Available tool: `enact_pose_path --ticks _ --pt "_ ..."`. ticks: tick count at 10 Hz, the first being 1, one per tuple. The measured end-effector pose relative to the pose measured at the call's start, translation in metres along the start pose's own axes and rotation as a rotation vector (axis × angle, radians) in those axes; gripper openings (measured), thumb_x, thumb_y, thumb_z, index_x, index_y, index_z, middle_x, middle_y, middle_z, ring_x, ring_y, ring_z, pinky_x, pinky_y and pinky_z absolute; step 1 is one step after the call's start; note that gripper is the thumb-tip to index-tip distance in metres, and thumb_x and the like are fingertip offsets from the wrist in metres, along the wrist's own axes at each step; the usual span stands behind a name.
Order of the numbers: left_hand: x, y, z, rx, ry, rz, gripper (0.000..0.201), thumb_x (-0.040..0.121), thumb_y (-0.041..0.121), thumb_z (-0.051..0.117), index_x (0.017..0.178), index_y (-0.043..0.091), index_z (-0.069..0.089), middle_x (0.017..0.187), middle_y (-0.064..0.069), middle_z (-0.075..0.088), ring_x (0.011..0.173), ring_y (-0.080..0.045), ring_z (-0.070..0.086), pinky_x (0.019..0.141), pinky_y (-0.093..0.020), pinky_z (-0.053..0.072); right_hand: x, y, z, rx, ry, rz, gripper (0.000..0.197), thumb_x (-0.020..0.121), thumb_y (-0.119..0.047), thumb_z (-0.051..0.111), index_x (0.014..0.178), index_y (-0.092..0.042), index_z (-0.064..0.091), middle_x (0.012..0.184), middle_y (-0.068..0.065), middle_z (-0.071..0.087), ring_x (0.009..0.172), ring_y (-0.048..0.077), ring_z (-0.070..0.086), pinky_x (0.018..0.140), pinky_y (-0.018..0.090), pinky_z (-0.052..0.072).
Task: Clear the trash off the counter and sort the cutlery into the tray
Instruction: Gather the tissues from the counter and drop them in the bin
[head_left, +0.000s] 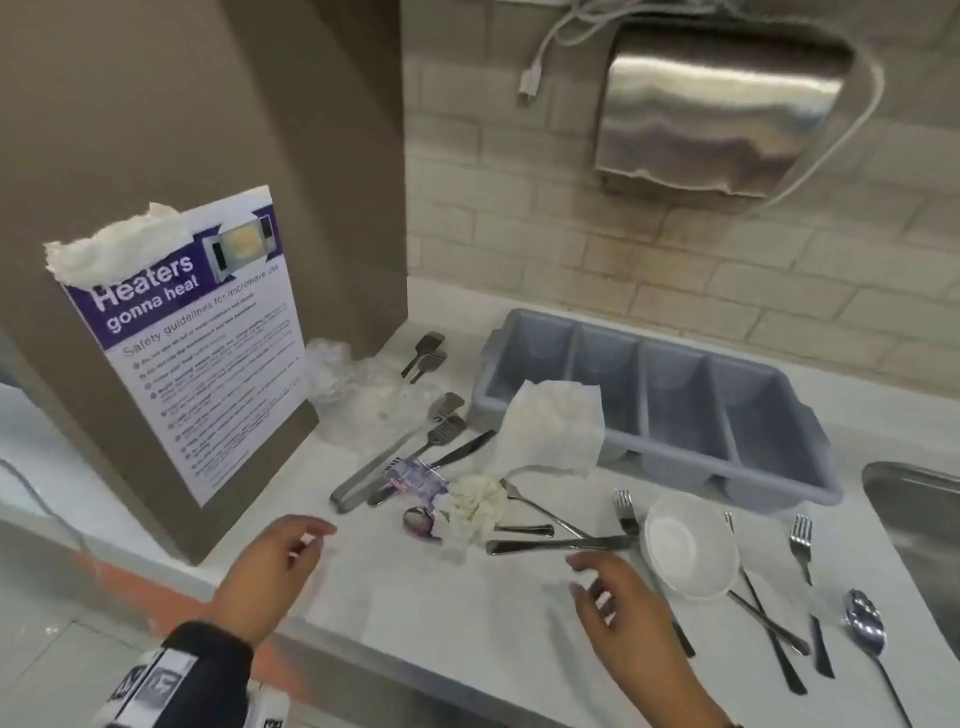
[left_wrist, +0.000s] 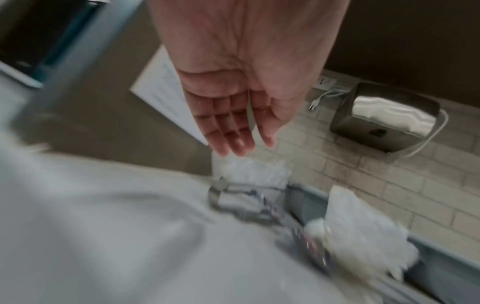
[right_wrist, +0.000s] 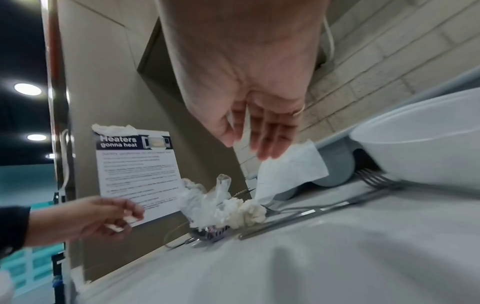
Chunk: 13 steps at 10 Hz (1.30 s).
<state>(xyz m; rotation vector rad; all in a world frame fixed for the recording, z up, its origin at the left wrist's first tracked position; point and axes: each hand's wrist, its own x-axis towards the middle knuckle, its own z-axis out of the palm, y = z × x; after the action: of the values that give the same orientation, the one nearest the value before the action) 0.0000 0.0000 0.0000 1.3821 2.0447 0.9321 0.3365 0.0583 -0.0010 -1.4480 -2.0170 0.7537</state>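
A grey cutlery tray (head_left: 670, 410) with empty compartments stands at the back of the white counter (head_left: 415, 613). A flat paper napkin (head_left: 553, 426) leans on the tray's front rim. In front of it lie a crumpled tissue (head_left: 475, 501), a printed wrapper (head_left: 415, 480), clear plastic film (head_left: 358, 389), metal tongs (head_left: 395, 457) and scattered forks, knives and spoons. A white bowl (head_left: 691, 545) sits over some cutlery. My left hand (head_left: 283, 564) hovers over the counter's front left, fingers relaxed and empty. My right hand (head_left: 605, 587) hovers left of the bowl, fingers spread and empty.
A steel sink (head_left: 919, 519) lies at the right edge. A microwave poster (head_left: 202, 353) with a tissue stuck on top hangs on the brown panel at left. A steel paper towel dispenser (head_left: 722, 109) and a loose plug hang on the tiled wall.
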Motion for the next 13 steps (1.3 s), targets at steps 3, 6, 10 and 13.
enact_pose_path --ticks 3,6,10,13 --pt "0.168 0.034 -0.002 0.525 -0.045 0.238 0.09 0.07 0.014 0.072 0.14 0.032 0.018 0.155 -0.012 -0.006 0.141 -0.04 0.008 0.116 -0.052 0.023 0.157 -0.011 0.05 0.248 0.349 0.5 0.118 0.057 -0.026 0.088 0.141 -0.005 0.008 0.145 0.018 0.023 0.132 0.034 0.031 0.11 0.042 0.031" --pt "0.233 0.008 0.019 0.761 -0.451 0.226 0.073 0.075 -0.001 0.059 0.137 0.026 0.03 0.147 -0.011 0.026 0.122 -0.033 0.047 0.108 -0.041 0.036 0.216 -0.015 0.083 0.524 0.658 0.804 0.095 0.074 -0.027 0.074 0.142 -0.005 0.013 0.149 0.023 0.026 0.136 0.037 0.03 0.106 0.031 0.035" --pt "0.152 0.076 -0.041 -0.186 -0.208 0.223 0.052 0.071 0.001 0.072 0.106 0.025 0.042 0.083 0.008 0.06 0.071 -0.005 0.061 0.064 -0.019 0.049 0.117 -0.015 0.004 0.567 0.553 0.566 0.027 0.078 0.013 0.043 0.085 -0.008 0.059 0.067 0.009 0.062 0.052 0.023 0.058 0.043 0.022 0.049" --pt "0.094 0.082 0.085 0.408 -0.696 0.432 0.043 0.061 0.05 0.064 0.099 0.029 0.065 0.143 0.004 0.032 0.129 -0.014 0.028 0.113 -0.039 0.023 0.035 -0.016 -0.037 0.281 0.723 0.51 0.03 0.077 -0.015 0.074 0.105 -0.018 0.064 0.112 0.009 0.06 0.095 0.019 0.056 0.074 -0.002 0.043"
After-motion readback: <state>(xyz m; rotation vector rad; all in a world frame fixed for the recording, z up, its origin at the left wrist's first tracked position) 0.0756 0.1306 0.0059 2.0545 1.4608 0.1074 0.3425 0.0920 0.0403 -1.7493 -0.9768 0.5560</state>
